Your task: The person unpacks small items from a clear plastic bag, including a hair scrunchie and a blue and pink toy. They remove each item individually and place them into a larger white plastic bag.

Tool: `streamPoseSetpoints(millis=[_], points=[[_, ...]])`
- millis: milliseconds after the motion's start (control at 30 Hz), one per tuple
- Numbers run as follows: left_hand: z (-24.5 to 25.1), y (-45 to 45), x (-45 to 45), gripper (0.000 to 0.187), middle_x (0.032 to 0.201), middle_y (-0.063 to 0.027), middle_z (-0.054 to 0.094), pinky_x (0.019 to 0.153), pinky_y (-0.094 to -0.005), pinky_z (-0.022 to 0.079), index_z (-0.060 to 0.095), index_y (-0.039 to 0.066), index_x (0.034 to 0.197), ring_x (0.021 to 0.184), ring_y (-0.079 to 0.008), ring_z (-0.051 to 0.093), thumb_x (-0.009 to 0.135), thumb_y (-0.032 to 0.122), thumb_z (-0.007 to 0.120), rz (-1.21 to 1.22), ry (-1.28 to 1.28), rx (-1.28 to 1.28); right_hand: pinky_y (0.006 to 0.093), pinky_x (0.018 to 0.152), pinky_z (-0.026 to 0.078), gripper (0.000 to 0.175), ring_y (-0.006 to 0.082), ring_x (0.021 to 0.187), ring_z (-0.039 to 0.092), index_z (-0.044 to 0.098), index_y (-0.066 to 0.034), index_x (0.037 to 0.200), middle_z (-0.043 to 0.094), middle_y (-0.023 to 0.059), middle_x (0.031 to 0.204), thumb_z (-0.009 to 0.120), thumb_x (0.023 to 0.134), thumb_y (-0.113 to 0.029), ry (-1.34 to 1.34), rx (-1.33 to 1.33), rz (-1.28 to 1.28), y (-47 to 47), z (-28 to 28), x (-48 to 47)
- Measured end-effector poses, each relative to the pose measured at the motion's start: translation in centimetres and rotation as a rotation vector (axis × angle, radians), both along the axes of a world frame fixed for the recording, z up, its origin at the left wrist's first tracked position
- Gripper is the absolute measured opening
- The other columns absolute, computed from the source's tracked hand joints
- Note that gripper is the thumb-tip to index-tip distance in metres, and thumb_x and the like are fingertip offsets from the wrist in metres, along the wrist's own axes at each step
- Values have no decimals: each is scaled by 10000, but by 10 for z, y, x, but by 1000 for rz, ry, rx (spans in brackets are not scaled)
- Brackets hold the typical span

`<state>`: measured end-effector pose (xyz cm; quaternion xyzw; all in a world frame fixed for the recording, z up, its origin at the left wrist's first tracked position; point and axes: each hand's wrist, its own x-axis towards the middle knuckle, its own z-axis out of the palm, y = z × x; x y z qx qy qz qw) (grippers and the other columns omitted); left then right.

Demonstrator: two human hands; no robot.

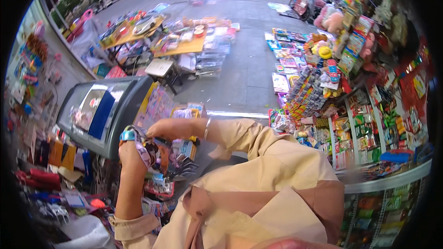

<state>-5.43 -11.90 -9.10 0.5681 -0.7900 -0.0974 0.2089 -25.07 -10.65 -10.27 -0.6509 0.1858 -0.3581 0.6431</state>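
My left hand is raised before me at the left, wrapped by or gripping a bunch of fabric bands. A pale patterned band hangs across it, and a shiny teal band shows at its top. Darker brown and black pieces of the bunch lie beside it. My right hand reaches in from the right, its fingertips at the bunch's upper edge. Blur and the bunch hide the fingers, so their grip is unclear. A thin bracelet circles my right wrist.
A glass-topped chest freezer stands close at the left. Below my hands are trays of small goods. Packed shelves and a checked woven bag stand at the right. Laden tables line the paved ground ahead.
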Motion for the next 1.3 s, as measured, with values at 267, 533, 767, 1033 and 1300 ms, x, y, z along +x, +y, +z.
streamPoseSetpoints(millis=[267,533,767,1033,1300], points=[[17,19,-22,217,836,-167,668,736,-433,503,663,85,884,819,-352,648,737,243,679,-119,-459,107,305,824,468,496,155,909,585,591,37,1081,658,106,984,713,776,-335,221,-11,-175,12,-8,1],[48,17,-34,446,749,-228,637,657,-457,503,662,13,833,743,-401,633,662,420,725,-219,-343,104,339,589,471,314,136,659,594,602,16,855,629,88,706,652,683,-243,374,-176,-500,2,-3,-9],[81,33,-23,347,761,-100,640,644,-291,491,632,-19,1025,696,-135,624,684,37,664,-476,160,-100,217,688,451,331,65,757,540,572,-4,1122,605,13,899,511,810,-96,291,-133,-433,-10,-3,-16],[127,78,-38,522,1027,-158,603,728,-239,539,426,-82,1272,850,-155,623,786,-12,601,-235,852,110,245,758,466,341,102,838,571,567,-6,1098,615,27,956,480,772,-59,-6,38,-17,-15,-17,-14],[126,105,-25,569,1026,-76,616,576,-223,513,449,54,1307,718,-119,628,778,107,652,-32,969,5,352,971,398,766,243,1160,489,315,-61,1414,513,163,1257,606,712,-158,70,-382,-88,1,5,10]])
